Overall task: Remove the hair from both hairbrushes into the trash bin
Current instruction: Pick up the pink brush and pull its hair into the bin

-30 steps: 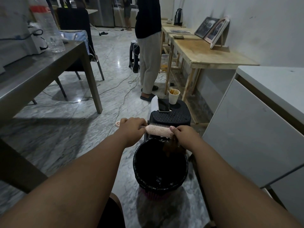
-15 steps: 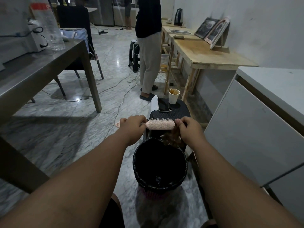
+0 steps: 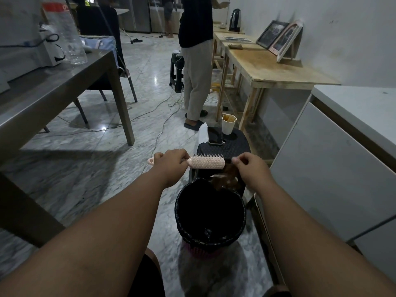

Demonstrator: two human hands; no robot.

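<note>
The pink hairbrush (image 3: 206, 163) is in the middle of the frame, held flat above the far edge of the trash bin (image 3: 211, 240). The left hand (image 3: 171, 162) is wrapped tight around the handle. The right hand (image 3: 249, 166) is just past the tip of the brush, with its fingers pinched together on a brown clump of hair (image 3: 225, 179) that hangs down toward the bin.

The brush looks light and hard, so the handle is a good place to hold it. The bristles point up and away and look prickly, so fingers should pull along them, not push into them. The hair looks soft, very light and tangly. It may stick to fingers or drift to one side, so it is best dropped low over the bin. The bin has a black bag in it and a wide open top.

Only one brush shows here; I cannot see the second one.

Just behind the brush stands a black stool (image 3: 225, 148) with a phone (image 3: 215, 135) and a paper cup (image 3: 228, 124) on it. The cup could tip if bumped. Another person (image 3: 196, 61) stands farther back, and cables (image 3: 162, 123) lie on the floor. A grey worktop (image 3: 53, 82) is at the upper left and a white cabinet (image 3: 332, 168) is at the right.
</note>
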